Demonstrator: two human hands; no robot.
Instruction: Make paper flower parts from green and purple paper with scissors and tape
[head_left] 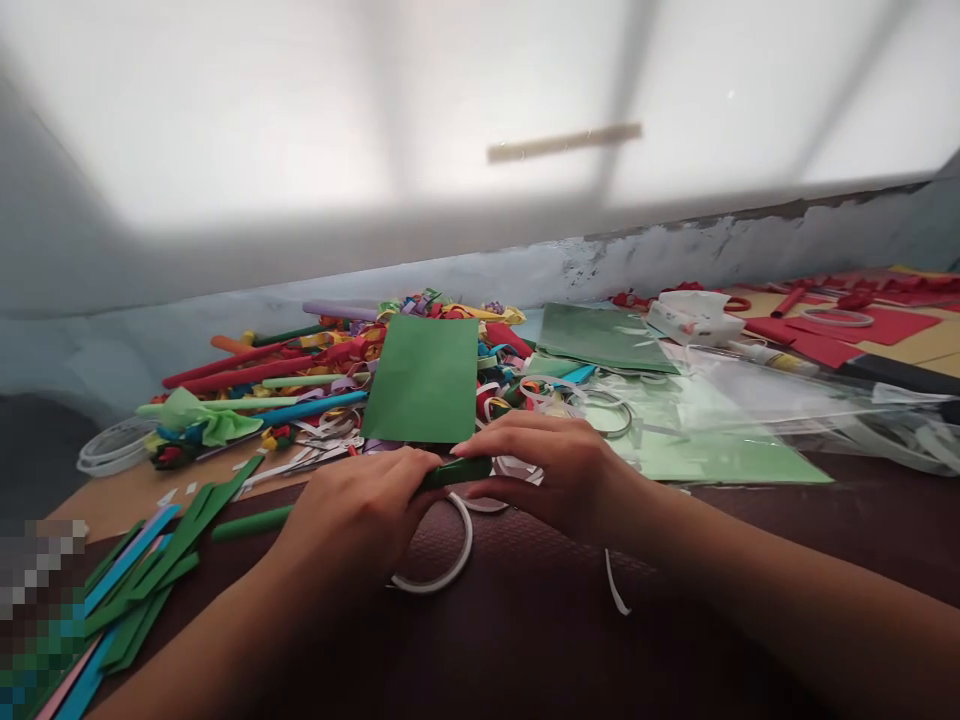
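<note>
My two hands grip a green rolled-paper tube (457, 472) low over the table. My left hand (360, 505) is closed around it, knuckles up. With thumb and fingers, my right hand (547, 460) pinches its right end. A green length (251, 523) shows on the left of my left hand, in line with the tube; the stretch between is hidden. Just behind my hands a flat green paper sheet (424, 380) lies on the pile. Below them a loop of white strip (450, 560) rests on the table.
Coloured paper rolls and flowers (300, 370) are heaped at the back left. Green, blue and pink paper strips (150, 590) lie at the near left. Light green sheets (712, 440), clear plastic and a tissue pack (696, 317) are right, red paper (885, 335) farther right.
</note>
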